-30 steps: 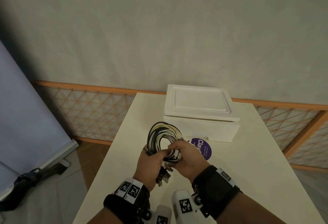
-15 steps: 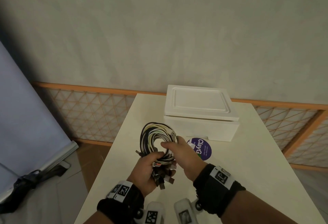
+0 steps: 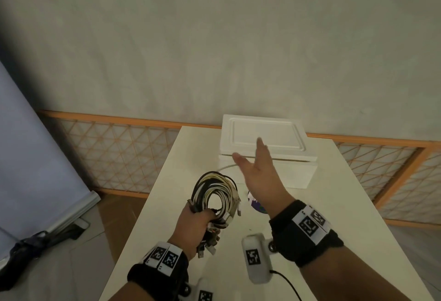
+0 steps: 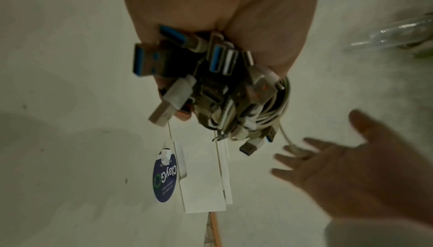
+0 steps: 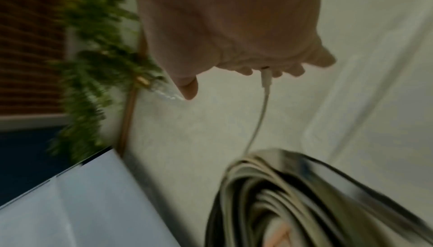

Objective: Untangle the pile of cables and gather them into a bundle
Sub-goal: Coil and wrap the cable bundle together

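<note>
We see one coil of cables above the near left part of the table, clenched in our left hand; the plugs are too many and too crowded to count. One white cable runs from it to our right hand, whose fingers are spread; whether they pinch its plug is unclear. One white box stands at the far edge, one round sticker before it. The table's right half lies open.
</note>
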A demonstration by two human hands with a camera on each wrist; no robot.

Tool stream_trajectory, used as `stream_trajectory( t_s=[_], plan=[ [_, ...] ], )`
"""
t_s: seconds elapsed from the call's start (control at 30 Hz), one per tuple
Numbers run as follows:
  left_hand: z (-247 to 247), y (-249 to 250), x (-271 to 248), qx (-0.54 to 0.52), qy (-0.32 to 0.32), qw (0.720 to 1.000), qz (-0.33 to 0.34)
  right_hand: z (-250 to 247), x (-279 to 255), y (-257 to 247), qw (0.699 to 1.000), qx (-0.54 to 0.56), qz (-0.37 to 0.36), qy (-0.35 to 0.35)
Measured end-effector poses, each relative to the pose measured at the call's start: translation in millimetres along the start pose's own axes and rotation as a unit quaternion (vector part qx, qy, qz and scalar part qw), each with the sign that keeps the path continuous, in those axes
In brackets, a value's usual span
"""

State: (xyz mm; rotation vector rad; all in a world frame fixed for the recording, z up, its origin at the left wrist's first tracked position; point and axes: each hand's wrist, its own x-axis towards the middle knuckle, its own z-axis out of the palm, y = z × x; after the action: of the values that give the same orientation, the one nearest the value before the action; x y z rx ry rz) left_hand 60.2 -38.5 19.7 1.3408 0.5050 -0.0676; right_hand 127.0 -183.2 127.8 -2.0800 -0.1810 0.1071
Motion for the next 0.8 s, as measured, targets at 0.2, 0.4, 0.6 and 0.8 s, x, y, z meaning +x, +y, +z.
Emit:
stream_trajectory(
  t_s=[0.2,0.4,0.6,0.8],
  plan=[
    [-2,-1,0,0.159,0.027,0.984,0.077,6,-12,-39,0.861,-0.447,-0.235,0.059],
    [-3,5,4,0.057,0.034,0.997,0.033,32,-3,15,0.975,-0.082,-0.131,-0.157],
    [3,1,9,0.032,0.028,0.999,0.026,37,-9,49,0.994,0.067,0.027,-0.081],
    [17,1,7,0.046,0.013,0.998,0.04,16,-12,44,0.925,0.276,0.184,-0.186]
  ],
)
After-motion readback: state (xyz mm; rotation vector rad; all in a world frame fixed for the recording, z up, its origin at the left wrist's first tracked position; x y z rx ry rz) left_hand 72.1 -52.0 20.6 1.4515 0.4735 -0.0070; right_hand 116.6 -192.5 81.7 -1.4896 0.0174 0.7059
